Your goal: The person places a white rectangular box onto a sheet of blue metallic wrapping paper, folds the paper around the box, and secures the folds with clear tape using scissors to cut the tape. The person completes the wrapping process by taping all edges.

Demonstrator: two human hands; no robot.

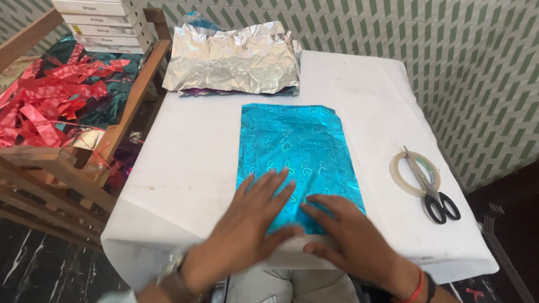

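A shiny blue wrapping sheet (292,148) with a heart pattern lies flat on the white table (191,151). My left hand (255,216) presses flat on its near end, fingers spread. Beside it, my right hand (348,233) also rests flat on the sheet's near right corner, thumb at the table's front edge. Neither hand grips anything.
A stack of crumpled silver foil sheets (233,59) lies at the table's far edge. A tape roll (401,174) with black-handled scissors (432,191) on top sits at the right. A wooden rack (73,163) on the left holds red ribbon (50,101) and white boxes (104,22). Tiled wall behind.
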